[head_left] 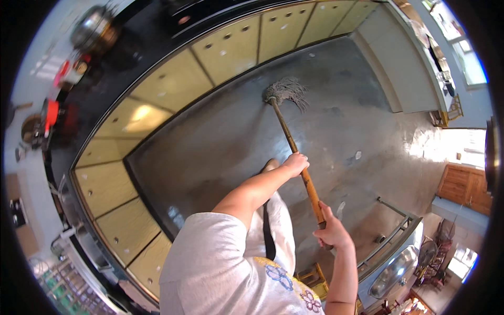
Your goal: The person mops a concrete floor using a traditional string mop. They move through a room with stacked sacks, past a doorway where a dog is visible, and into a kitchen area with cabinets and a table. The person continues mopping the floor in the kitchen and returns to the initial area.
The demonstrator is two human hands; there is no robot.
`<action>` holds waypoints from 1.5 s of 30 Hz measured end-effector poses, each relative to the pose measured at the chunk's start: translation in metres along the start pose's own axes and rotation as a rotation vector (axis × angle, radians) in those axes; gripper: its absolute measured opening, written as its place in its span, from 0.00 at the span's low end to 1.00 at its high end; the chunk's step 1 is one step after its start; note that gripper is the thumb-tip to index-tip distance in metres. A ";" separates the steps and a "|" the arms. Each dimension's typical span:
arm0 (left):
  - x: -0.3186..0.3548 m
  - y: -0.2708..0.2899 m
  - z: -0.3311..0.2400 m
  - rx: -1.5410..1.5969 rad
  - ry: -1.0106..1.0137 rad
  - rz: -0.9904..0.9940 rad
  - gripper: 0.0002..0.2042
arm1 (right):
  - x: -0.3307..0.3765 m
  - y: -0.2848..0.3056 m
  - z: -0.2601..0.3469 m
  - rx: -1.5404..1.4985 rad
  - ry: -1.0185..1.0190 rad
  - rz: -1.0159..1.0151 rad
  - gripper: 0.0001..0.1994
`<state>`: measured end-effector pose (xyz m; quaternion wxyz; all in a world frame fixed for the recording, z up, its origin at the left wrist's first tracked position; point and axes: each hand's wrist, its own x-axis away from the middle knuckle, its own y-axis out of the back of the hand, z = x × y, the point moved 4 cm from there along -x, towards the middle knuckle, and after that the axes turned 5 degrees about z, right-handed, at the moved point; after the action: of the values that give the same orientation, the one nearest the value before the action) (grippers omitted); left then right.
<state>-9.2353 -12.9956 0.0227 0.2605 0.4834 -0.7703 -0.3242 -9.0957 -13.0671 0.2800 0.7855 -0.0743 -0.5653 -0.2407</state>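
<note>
The mop [286,131] stands aslant, its head [286,90] down on the grey floor [220,131] at 1 o'clock from the middle of the view. The head is a bundle of grey, stringy strands [298,93], fanned out from the collar [272,100] mainly toward 2 and 3 o'clock, with a few ends trailing toward 4. The handle [312,194] is a straight, round pole, mottled brown near the head and yellow-orange farther back, with dark worn patches. From its raised butt, toward 5 o'clock, it points to about 11 o'clock. It is gripped at two places, partway along and near the butt.
</note>
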 end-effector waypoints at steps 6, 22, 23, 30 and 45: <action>0.220 -0.032 -0.001 0.066 0.288 -0.302 0.09 | 0.032 -0.122 0.000 0.314 -0.029 0.209 0.43; 0.575 -0.107 0.013 0.140 1.205 -0.464 0.06 | -0.039 -0.352 0.042 1.068 0.396 0.651 0.40; 0.569 -0.116 0.010 0.141 1.200 -0.462 0.05 | -0.040 -0.345 0.039 1.085 0.460 0.638 0.39; 0.444 -0.143 -0.006 0.245 1.158 -0.522 0.01 | -0.052 -0.220 -0.004 1.080 0.410 0.449 0.36; -0.040 -0.176 -0.151 0.283 0.468 -0.426 0.04 | 0.028 0.142 -0.240 0.283 0.202 -0.076 0.37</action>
<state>-9.0099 -13.0533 -0.0144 0.2871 0.7259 -0.6088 -0.1415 -8.8190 -13.0448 0.2439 0.8312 0.0832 -0.5142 -0.1946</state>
